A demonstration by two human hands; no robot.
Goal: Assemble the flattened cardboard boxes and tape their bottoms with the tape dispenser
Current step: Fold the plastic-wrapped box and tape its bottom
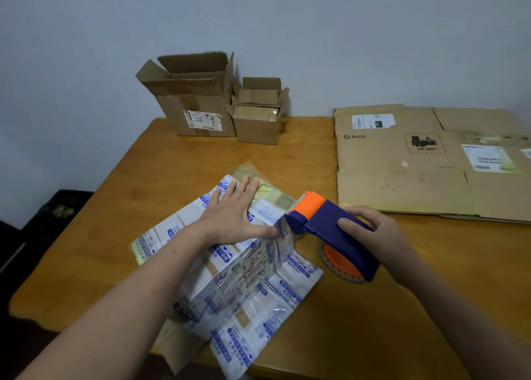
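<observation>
A cardboard box (pixel 244 282) covered in white tape with blue print stands upside down near the table's front edge, its flaps spread outward. My left hand (pixel 232 213) lies flat on the box's closed bottom, fingers straight, pressing it down. My right hand (pixel 373 233) grips the handle of a purple and orange tape dispenser (pixel 330 227). The dispenser's orange head touches the right edge of the box bottom, beside my left thumb.
Two assembled brown boxes, a large one (pixel 195 100) and a small one (pixel 258 115), stand open at the table's back against the wall. A big flattened cardboard sheet (pixel 425 161) marked PICO lies at the right rear. The wooden table (pixel 388 307) shows bare wood at front right.
</observation>
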